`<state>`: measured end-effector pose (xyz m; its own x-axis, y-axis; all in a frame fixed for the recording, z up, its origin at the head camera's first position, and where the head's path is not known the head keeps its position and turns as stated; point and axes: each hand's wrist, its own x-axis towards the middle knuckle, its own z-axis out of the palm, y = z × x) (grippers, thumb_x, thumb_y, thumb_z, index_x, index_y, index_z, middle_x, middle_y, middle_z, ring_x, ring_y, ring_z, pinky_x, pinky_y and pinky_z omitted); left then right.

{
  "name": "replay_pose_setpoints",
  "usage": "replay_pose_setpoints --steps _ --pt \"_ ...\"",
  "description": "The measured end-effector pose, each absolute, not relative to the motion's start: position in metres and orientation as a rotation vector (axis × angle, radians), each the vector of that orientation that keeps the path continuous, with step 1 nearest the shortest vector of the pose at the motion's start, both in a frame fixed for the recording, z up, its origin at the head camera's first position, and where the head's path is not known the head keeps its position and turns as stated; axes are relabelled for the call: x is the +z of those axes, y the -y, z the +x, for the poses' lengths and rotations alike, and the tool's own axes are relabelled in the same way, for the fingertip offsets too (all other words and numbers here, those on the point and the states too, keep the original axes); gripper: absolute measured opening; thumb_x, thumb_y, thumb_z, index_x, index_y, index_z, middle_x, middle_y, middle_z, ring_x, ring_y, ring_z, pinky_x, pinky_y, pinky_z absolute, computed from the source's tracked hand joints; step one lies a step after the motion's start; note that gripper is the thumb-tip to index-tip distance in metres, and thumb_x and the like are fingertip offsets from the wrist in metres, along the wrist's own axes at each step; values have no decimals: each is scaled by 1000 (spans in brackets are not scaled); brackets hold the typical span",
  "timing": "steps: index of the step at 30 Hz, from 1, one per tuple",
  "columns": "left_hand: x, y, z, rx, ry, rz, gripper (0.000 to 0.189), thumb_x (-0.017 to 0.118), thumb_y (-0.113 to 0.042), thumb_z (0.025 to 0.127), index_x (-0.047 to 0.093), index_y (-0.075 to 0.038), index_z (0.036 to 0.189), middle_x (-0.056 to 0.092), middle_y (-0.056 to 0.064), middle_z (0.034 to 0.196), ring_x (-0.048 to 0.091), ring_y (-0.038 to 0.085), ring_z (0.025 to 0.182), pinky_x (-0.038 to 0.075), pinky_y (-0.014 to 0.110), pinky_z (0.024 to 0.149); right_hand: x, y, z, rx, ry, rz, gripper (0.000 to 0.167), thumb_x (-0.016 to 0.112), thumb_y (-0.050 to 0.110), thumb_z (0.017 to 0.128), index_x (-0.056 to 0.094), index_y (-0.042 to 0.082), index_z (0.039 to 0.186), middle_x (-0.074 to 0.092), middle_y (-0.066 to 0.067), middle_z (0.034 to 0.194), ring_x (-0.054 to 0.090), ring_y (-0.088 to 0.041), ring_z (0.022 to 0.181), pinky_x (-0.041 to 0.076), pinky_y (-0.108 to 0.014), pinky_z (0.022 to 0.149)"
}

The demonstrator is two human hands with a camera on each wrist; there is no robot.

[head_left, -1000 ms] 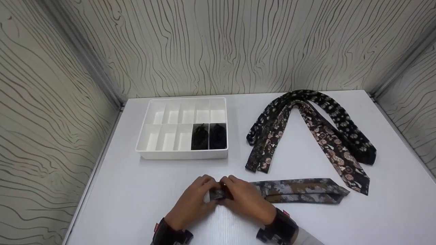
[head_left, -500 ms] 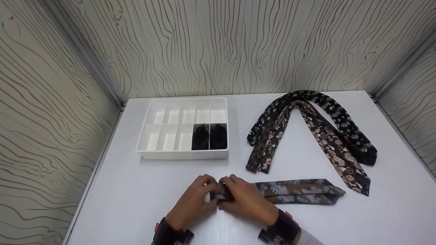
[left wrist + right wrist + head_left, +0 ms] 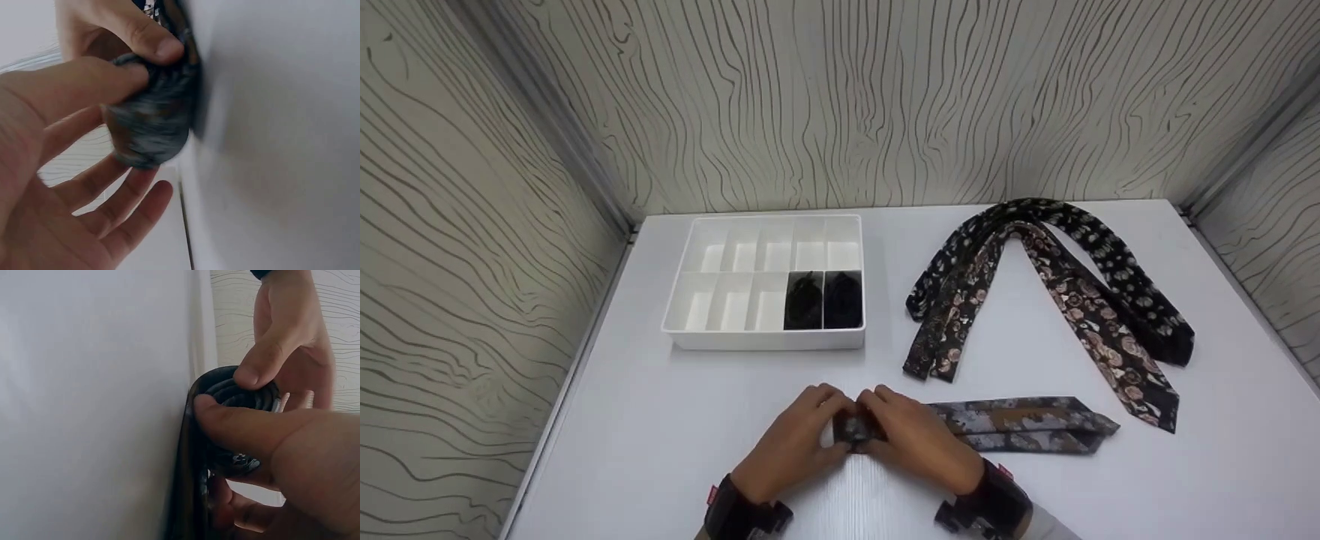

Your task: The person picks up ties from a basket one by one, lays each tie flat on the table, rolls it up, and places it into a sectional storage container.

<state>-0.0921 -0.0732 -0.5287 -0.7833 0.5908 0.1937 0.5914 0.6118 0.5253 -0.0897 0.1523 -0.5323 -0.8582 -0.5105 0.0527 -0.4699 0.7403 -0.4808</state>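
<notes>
A grey, brown and dark camouflage-like necktie (image 3: 1020, 426) lies on the white table, its left part wound into a roll (image 3: 152, 124). My left hand (image 3: 802, 439) grips the roll from the left, thumb on its near side and fingers round the far side. From the right my right hand (image 3: 919, 439) holds the same roll, its thumb pressed on the coiled edge seen in the right wrist view. The coil stands on its edge layers, with the flat tail running out to the right under the right hand. In the left wrist view the roll is blurred.
A white divided box (image 3: 765, 341) stands behind the hands; two front-right compartments hold a dark green rolled tie (image 3: 804, 300) and a dark navy one (image 3: 842, 300). At right lie a rose-patterned tie (image 3: 1087, 322) and a black flowered tie (image 3: 1140, 292), bent in arches. Patterned walls enclose the table.
Both hands have shifted slightly right with the roll, and the fingers have changed position on it. The tie's pointed end has drawn a little to the left.
</notes>
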Motion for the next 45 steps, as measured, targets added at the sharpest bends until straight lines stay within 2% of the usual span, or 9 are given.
replay_pose_setpoints --steps 4,10,13,19,29,32,37,41,45 --pt "-529 70 -93 -931 2774 -1048 34 89 -18 84 74 -25 114 65 -4 121 60 12 113 57 29 98 -532 -154 -89 -774 -2866 -788 49 87 41 86 65 19 124 60 9 99 57 -6 82 50 -24 68" --pt "-529 71 -92 -932 2786 -1050 42 88 -18 84 70 -22 123 64 -3 127 61 13 119 56 31 103 -532 -156 -88 -759 -2901 -787 50 88 40 85 63 17 122 67 5 104 67 -14 89 58 -32 75" --pt "-529 71 -92 -930 2767 -1044 42 88 -16 83 72 -23 122 65 -3 124 61 14 117 57 31 101 -532 -156 -87 -770 -2907 -786 54 89 43 84 63 18 124 68 5 107 69 -15 93 60 -35 79" --pt "-529 66 -92 -953 2721 -1068 42 88 -21 87 74 -24 126 65 -2 126 61 14 117 57 31 100 -532 -156 -86 -749 -2973 -827 44 90 28 84 65 15 118 64 5 103 63 -12 91 59 -31 77" --pt "-528 63 -93 -933 2715 -1066 43 86 -14 85 74 -21 126 65 -2 126 60 14 117 57 29 99 -534 -160 -87 -805 -2906 -727 51 90 26 83 61 17 125 74 -2 109 72 -21 95 62 -38 78" --pt "-528 62 -92 -957 2725 -1066 39 87 -17 87 74 -23 124 65 -2 128 60 13 119 57 30 100 -532 -161 -88 -864 -2864 -738 54 91 32 83 60 18 125 73 1 108 71 -19 94 61 -36 77" --pt "-529 62 -93 -962 2719 -1074 42 88 -21 87 75 -25 128 64 0 130 61 15 119 57 31 100 -531 -163 -89 -838 -2906 -783 49 93 24 80 59 17 116 71 2 101 69 -17 88 58 -32 73" --pt "-531 61 -94 -943 2693 -1063 36 88 -16 84 79 -24 118 66 -1 125 62 15 113 57 30 96 -531 -163 -88 -841 -2909 -764 51 93 28 80 61 18 120 71 3 104 70 -17 90 59 -33 75" --pt "-532 60 -93 -945 2694 -1085 45 88 -20 85 75 -23 128 66 0 129 63 15 116 57 31 98 -531 -163 -88 -846 -2914 -780 51 92 20 79 61 17 119 73 0 105 72 -20 91 59 -35 76"
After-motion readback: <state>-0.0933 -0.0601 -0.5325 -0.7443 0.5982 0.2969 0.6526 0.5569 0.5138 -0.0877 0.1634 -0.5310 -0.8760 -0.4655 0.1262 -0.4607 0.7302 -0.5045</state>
